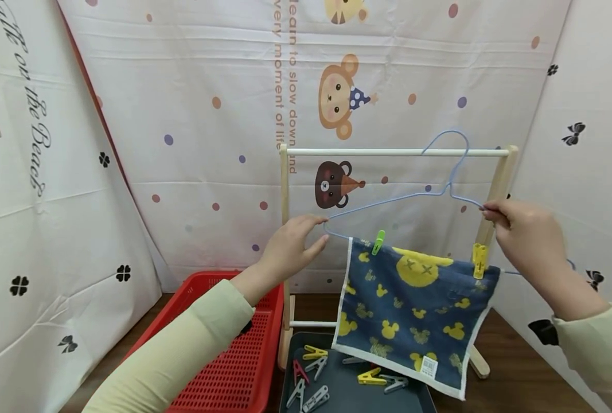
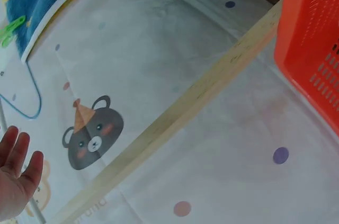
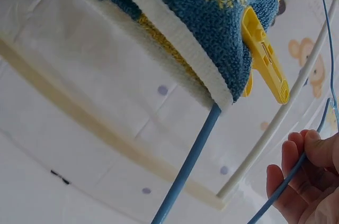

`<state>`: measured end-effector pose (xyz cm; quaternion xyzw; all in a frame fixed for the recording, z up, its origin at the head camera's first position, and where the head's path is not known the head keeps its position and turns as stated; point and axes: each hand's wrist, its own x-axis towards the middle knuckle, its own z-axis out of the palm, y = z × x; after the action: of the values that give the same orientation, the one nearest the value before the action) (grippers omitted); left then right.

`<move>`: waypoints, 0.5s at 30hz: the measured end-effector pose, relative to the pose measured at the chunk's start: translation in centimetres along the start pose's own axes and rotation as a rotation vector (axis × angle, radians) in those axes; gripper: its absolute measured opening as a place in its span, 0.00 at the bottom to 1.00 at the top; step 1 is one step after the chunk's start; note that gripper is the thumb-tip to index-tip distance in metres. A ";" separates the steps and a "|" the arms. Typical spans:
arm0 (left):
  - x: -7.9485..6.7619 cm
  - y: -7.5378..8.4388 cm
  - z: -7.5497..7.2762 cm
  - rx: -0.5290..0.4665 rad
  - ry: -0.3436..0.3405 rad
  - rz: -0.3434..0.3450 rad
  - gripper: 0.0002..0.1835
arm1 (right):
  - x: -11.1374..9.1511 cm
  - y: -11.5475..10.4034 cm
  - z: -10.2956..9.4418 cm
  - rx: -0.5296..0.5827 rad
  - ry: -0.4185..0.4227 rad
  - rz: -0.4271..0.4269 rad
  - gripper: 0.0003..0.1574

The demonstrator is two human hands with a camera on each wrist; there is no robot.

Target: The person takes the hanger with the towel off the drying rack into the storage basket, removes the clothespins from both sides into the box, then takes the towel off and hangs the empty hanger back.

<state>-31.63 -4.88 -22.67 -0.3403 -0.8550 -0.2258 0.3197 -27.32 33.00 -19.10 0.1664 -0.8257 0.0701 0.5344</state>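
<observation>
A blue wire hanger slants in front of a drying rack, its hook arching over the top rod; whether it rests there I cannot tell. Draped on its lower bar is a blue towel with yellow mouse-head prints. A green clothespin and a yellow clothespin clip the towel's upper edge. My right hand pinches the hanger's right shoulder between thumb and fingers, seen also in the right wrist view. My left hand is beside the hanger's left end, fingers extended; the left wrist view shows a small gap.
The wooden rack has a pale top rod. Below lies a dark tray holding several loose clothespins. A red basket stands at the left. Printed cloth hangs behind and at both sides.
</observation>
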 end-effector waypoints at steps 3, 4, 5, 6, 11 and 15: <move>0.1 0.3 -0.5 0.017 0.016 0.013 0.22 | -0.4 -0.8 0.4 0.013 0.027 -0.035 0.08; 0.1 0.4 -0.6 0.020 0.009 0.013 0.23 | -0.6 -1.0 0.5 0.019 0.031 -0.041 0.09; 0.1 0.6 -0.7 0.023 -0.002 0.012 0.24 | -0.7 -1.2 0.5 0.023 0.033 -0.046 0.09; 0.2 0.7 -0.8 0.029 -0.014 0.009 0.25 | -0.9 -1.4 0.6 0.025 0.030 -0.047 0.09; 0.2 1.1 -1.1 0.055 -0.091 -0.034 0.29 | -1.4 -2.3 1.0 0.037 0.034 -0.065 0.09; 0.4 1.5 -1.0 0.060 -0.151 -0.071 0.31 | -1.7 -3.0 1.3 0.048 0.046 -0.079 0.09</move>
<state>-30.43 -4.29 -21.47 -0.3161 -0.8946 -0.1852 0.2561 -26.73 30.21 -21.33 0.2101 -0.8042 0.0724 0.5513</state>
